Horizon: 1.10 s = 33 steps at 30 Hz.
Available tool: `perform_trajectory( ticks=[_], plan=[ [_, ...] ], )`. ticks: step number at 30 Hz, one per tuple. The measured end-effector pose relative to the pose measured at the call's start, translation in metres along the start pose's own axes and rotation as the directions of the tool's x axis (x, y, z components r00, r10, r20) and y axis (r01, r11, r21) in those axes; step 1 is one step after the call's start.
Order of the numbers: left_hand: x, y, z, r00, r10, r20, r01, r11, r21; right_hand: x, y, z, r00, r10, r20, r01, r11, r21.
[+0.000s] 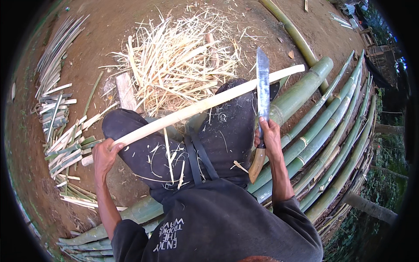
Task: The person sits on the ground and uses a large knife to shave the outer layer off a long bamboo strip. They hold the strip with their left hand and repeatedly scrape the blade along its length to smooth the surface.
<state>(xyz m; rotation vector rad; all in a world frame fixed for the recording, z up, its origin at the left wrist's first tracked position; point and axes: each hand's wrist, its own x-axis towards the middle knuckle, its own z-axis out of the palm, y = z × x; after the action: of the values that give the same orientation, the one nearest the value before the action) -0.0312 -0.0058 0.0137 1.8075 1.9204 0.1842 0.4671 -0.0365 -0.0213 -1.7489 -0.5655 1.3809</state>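
The left hand [104, 157] is curled round a smooth, pale pole [209, 101] near its lower end, slanting across the frame's centre. Right of centre, the right hand [268, 137] grips a flat-bladed machete [263, 83] with a curved wooden handle. Thin, tangled shavings [174, 61] heap at upper centre.

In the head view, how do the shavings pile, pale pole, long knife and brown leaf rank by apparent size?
By visible area:
1. shavings pile
2. pale pole, in the left hand
3. long knife, in the right hand
4. brown leaf
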Motion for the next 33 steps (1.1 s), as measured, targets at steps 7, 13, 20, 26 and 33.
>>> perform_trajectory(
  ticks=[7,13,20,26,33],
  plan=[
    [0.015,-0.009,0.003,0.998,0.058,0.029,-0.059,0.997,0.04,-0.046,-0.001,0.057,0.802,0.285,0.525,-0.052,0.909,-0.414],
    [0.009,-0.038,0.006,0.996,0.079,-0.036,-0.074,0.988,0.138,0.008,-0.019,-0.014,0.99,0.055,0.129,-0.027,0.977,-0.211],
    [0.016,-0.053,-0.002,0.996,0.076,0.043,-0.081,0.99,0.119,0.034,-0.01,-0.045,0.999,-0.041,0.007,0.042,0.995,-0.096],
    [0.02,-0.063,-0.008,0.996,0.064,0.062,-0.071,0.99,0.119,0.007,-0.014,-0.02,0.998,0.046,0.053,-0.038,0.989,-0.141],
    [0.023,-0.056,-0.003,0.995,0.098,0.018,-0.1,0.989,0.112,-0.025,-0.007,0.022,0.958,0.125,0.257,-0.055,0.963,-0.265]
  ],
)
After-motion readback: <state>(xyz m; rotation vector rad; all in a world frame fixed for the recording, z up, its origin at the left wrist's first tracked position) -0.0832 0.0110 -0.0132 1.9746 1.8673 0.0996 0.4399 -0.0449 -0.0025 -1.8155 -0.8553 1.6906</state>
